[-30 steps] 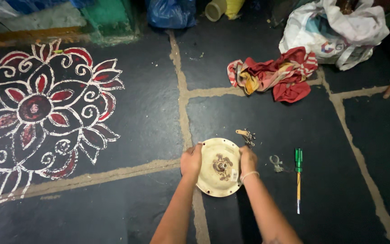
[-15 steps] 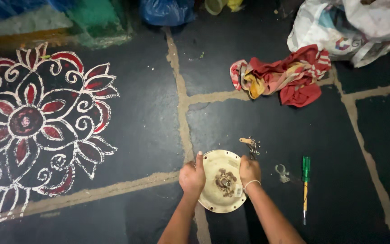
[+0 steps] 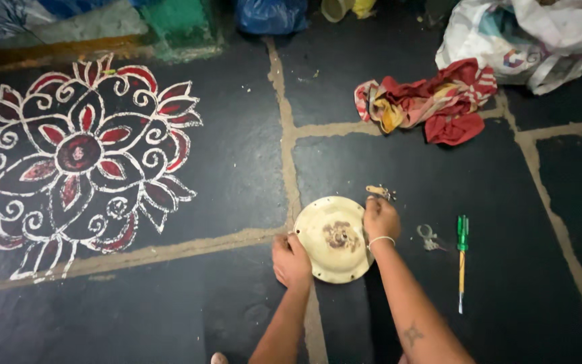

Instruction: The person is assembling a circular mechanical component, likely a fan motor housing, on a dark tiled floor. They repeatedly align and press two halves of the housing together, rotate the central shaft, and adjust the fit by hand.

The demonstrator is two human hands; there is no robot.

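Both hands, left hand (image 3: 291, 261) and right hand (image 3: 380, 219), grip the cream disc (image 3: 335, 238); screwdriver (image 3: 462, 259) lies nearby.

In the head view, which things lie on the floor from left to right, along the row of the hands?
Floor drawing → left hand → round disc → right hand → small metal piece → screwdriver.

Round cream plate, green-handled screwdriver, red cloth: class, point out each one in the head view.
Round cream plate (image 3: 328, 229): head view, bare upper-left face.
Green-handled screwdriver (image 3: 463, 232): head view, green handle.
Red cloth (image 3: 449, 125): head view, red fold at lower right.
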